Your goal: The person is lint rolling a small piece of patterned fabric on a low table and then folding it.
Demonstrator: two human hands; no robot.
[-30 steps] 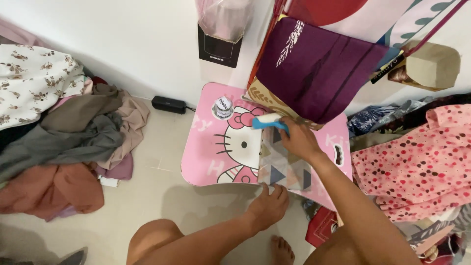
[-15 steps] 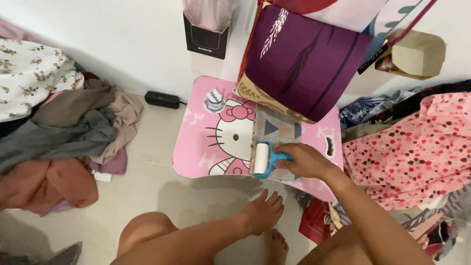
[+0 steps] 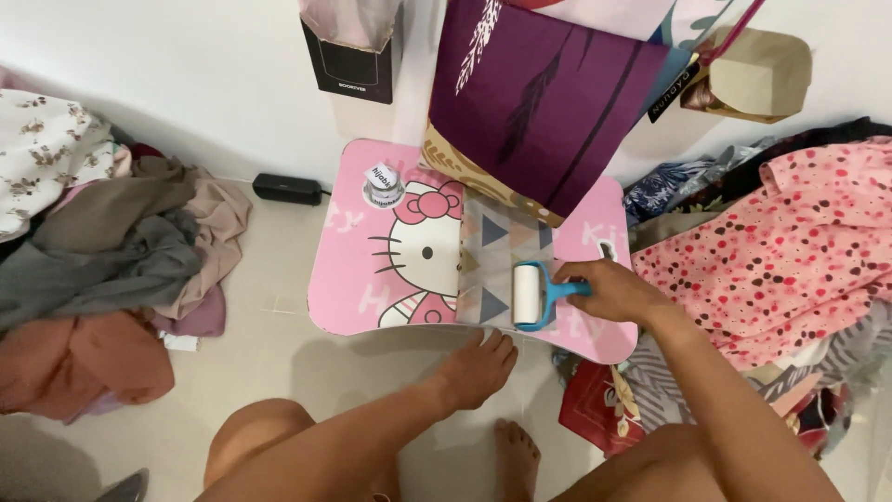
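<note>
Gripping the blue-handled lint roller [image 3: 528, 294], the right hand [image 3: 609, 290] hides its handle end, the roller now nearer than before, while the left hand [image 3: 476, 370] presses flat, fingers together, on the patterned cloth [image 3: 497, 260].

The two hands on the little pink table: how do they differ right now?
The right hand is closed around the blue handle of the lint roller, up on the patterned cloth. The left hand is empty, fingers spread, pressing flat at the table's near edge where the cloth hangs over. The right sits farther onto the table; the left sits lower. Both are bare.
</note>
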